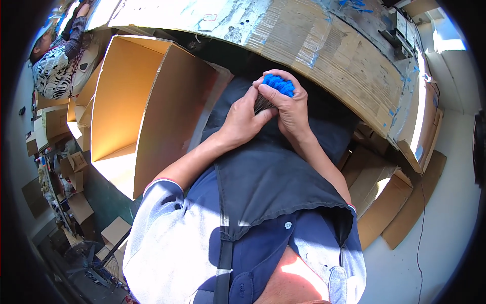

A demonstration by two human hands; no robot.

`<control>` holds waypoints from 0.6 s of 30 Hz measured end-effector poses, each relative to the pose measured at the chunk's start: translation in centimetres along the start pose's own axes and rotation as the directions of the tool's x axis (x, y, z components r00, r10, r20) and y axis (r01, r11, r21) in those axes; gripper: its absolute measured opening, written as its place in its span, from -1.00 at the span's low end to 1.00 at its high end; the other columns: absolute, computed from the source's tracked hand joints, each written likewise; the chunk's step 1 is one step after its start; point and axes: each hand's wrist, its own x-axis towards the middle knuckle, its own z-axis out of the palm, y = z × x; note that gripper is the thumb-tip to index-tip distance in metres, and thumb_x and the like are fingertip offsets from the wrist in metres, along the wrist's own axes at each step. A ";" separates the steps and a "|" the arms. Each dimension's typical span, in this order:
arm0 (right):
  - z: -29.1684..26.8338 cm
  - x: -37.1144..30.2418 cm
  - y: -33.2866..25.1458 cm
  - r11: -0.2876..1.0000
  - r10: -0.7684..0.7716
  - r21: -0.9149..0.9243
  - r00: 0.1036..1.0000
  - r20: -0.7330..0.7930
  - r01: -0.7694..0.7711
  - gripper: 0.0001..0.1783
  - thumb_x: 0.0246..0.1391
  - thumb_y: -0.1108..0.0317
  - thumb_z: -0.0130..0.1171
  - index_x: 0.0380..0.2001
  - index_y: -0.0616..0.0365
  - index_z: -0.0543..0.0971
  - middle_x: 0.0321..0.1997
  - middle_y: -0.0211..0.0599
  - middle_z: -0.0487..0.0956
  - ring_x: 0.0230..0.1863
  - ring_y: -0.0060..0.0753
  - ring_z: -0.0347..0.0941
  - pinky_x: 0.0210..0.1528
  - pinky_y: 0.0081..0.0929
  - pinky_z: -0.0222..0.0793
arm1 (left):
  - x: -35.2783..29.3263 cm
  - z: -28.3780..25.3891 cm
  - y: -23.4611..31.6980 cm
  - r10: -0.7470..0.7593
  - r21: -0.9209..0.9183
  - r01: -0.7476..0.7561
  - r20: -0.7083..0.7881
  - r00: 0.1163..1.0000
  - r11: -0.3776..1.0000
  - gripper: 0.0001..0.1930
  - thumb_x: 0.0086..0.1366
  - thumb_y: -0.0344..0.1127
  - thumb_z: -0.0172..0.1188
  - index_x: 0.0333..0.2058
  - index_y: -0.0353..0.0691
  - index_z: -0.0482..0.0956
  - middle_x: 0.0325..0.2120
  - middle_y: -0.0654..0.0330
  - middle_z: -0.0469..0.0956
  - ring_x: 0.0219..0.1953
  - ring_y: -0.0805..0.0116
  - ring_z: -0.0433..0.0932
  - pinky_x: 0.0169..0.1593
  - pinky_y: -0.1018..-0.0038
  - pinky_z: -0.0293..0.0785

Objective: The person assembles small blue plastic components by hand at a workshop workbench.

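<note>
Both left hand [242, 119] and right hand [293, 109] clamped on blue-tipped bundle [278, 86]: gathering looks done, bundle not yet set down, open carton [120, 96] left of grip.

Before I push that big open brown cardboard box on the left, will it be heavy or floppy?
The big open brown cardboard box is probably light for its size, since its walls look thin. It should feel fairly stiff because its sides hold their shape, though the thin, open edge might bend.
</note>
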 end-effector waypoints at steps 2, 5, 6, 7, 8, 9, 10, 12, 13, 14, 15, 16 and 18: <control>1.2 0.5 -0.5 0.999 -0.027 -0.029 1.000 -0.008 0.026 -0.68 0.10 0.53 0.44 -0.07 0.22 0.63 -0.19 -0.32 0.73 -0.19 -0.56 0.63 -0.06 -0.54 0.60 | 0.4 -0.1 0.3 -0.037 0.079 0.040 -0.034 0.999 0.996 -0.38 0.37 -0.31 0.29 0.30 -0.30 0.23 0.00 -0.25 0.58 0.06 -0.29 0.58 0.04 0.08 0.55; 2.6 2.1 -2.5 0.970 -0.046 -0.228 0.984 0.172 0.086 -0.47 0.15 0.38 0.43 0.16 0.22 0.52 -0.03 -0.21 0.69 -0.04 -0.47 0.60 0.10 -0.46 0.53 | 0.8 -2.7 1.7 0.026 0.082 -0.020 -0.066 0.997 0.996 -0.45 0.41 -0.34 0.23 0.28 -0.29 0.22 -0.01 -0.28 0.57 0.07 -0.33 0.55 0.05 0.04 0.52; 3.2 2.7 -3.5 0.943 -0.080 -0.287 0.954 0.289 0.166 -0.37 0.16 0.31 0.43 0.25 0.22 0.45 0.07 -0.15 0.65 0.04 -0.42 0.58 0.17 -0.43 0.49 | 0.5 -4.2 2.8 0.056 0.086 -0.048 -0.097 0.994 0.995 -0.48 0.42 -0.35 0.23 0.26 -0.28 0.24 -0.02 -0.27 0.57 0.07 -0.31 0.55 0.05 0.04 0.51; 3.7 2.8 -4.9 0.909 -0.061 -0.366 0.931 0.360 0.201 -0.21 0.19 0.16 0.41 0.37 0.23 0.32 0.25 -0.07 0.53 0.22 -0.32 0.47 0.30 -0.35 0.38 | 0.2 -6.3 4.3 0.046 0.065 -0.036 -0.152 0.987 0.997 -0.51 0.42 -0.35 0.23 0.23 -0.28 0.27 -0.05 -0.25 0.58 0.07 -0.29 0.57 0.07 0.09 0.51; 3.7 3.7 -4.6 0.950 -0.080 -0.246 0.911 0.405 0.193 -0.19 0.23 0.11 0.37 0.40 0.23 0.29 0.30 -0.05 0.48 0.28 -0.25 0.42 0.33 -0.31 0.35 | 0.1 -9.0 5.0 0.073 0.121 -0.046 -0.228 0.971 0.992 -0.55 0.42 -0.35 0.24 0.19 -0.30 0.32 -0.09 -0.16 0.61 0.02 -0.18 0.62 0.07 0.16 0.50; 4.1 4.6 -5.6 0.940 -0.113 -0.239 0.885 0.451 0.242 -0.22 0.26 0.11 0.33 0.40 0.21 0.30 0.29 -0.03 0.49 0.30 -0.19 0.42 0.34 -0.28 0.34 | -0.1 -12.2 6.0 0.020 0.138 0.024 -0.312 0.950 0.990 -0.58 0.42 -0.34 0.24 0.16 -0.31 0.35 -0.13 -0.08 0.63 -0.03 -0.06 0.64 0.06 0.21 0.50; 3.8 5.2 -6.3 0.878 -0.142 -0.366 0.898 0.417 0.308 -0.25 0.26 0.12 0.32 0.39 0.20 0.32 0.30 -0.04 0.50 0.33 -0.20 0.41 0.33 -0.28 0.35 | -0.6 -15.6 5.8 0.054 0.198 0.030 -0.404 0.913 0.980 -0.62 0.44 -0.31 0.22 0.13 -0.31 0.38 -0.17 -0.02 0.65 -0.07 0.03 0.65 0.04 0.24 0.51; 2.7 6.7 -7.2 0.533 -0.245 -0.708 0.886 0.395 0.463 -0.26 0.17 0.18 0.40 0.34 0.19 0.39 0.29 -0.15 0.54 0.33 -0.21 0.42 0.34 -0.25 0.33 | -1.4 -21.7 3.6 0.167 0.262 -0.008 -0.592 0.788 0.965 -0.78 0.52 -0.21 0.16 -0.08 -0.24 0.44 -0.43 0.36 0.47 -0.43 0.60 0.40 -0.32 0.59 0.37; 1.7 7.7 -7.4 0.318 -0.233 -0.805 0.864 0.447 0.501 -0.25 0.12 0.20 0.44 0.32 0.18 0.41 0.31 -0.12 0.51 0.35 -0.09 0.39 0.35 -0.20 0.31 | -2.9 -25.3 1.8 0.123 0.275 0.072 -0.630 0.767 0.959 -0.78 0.50 -0.20 0.18 -0.09 -0.23 0.44 -0.44 0.35 0.46 -0.44 0.57 0.39 -0.32 0.56 0.38; 0.3 8.1 -7.3 0.166 -0.225 -0.844 0.853 0.470 0.509 -0.22 0.07 0.21 0.47 0.33 0.17 0.40 0.35 -0.09 0.47 0.38 -0.04 0.34 0.38 -0.16 0.27 | -2.5 -26.8 0.9 -0.077 0.189 0.291 -0.704 0.706 0.938 -0.70 0.46 -0.22 0.20 0.04 -0.26 0.48 -0.28 0.11 0.62 -0.25 0.31 0.59 -0.07 0.36 0.52; -0.4 8.3 -7.3 0.026 -0.215 -0.852 0.835 0.506 0.523 -0.18 0.03 0.22 0.50 0.33 0.16 0.40 0.39 -0.05 0.42 0.41 0.02 0.30 0.41 -0.11 0.22 | -3.2 -29.2 -2.0 -0.138 0.212 0.373 -0.679 0.721 0.903 -0.71 0.46 -0.21 0.19 0.01 -0.25 0.48 -0.33 0.12 0.59 -0.29 0.31 0.57 -0.11 0.34 0.52; -0.8 8.5 -7.2 0.033 -0.200 -0.832 0.819 0.537 0.553 -0.18 0.03 0.22 0.50 0.33 0.16 0.40 0.39 -0.05 0.42 0.41 0.02 0.30 0.41 -0.11 0.22 | -4.3 -31.8 -6.7 -0.204 0.235 0.456 -0.659 0.724 0.859 -0.73 0.45 -0.21 0.18 -0.02 -0.24 0.48 -0.38 0.12 0.56 -0.33 0.32 0.55 -0.15 0.31 0.51; -1.2 8.7 -6.3 -0.305 -0.029 -0.736 0.766 0.642 0.605 -0.08 -0.08 0.25 0.54 0.35 0.13 0.35 0.47 -0.03 0.30 0.48 0.11 0.18 0.47 -0.01 0.10 | -6.0 -34.0 -16.7 -0.074 0.428 0.381 -0.580 0.811 0.820 -0.71 0.43 -0.17 0.20 -0.07 -0.27 0.47 -0.44 0.08 0.49 -0.38 0.28 0.52 -0.20 0.29 0.49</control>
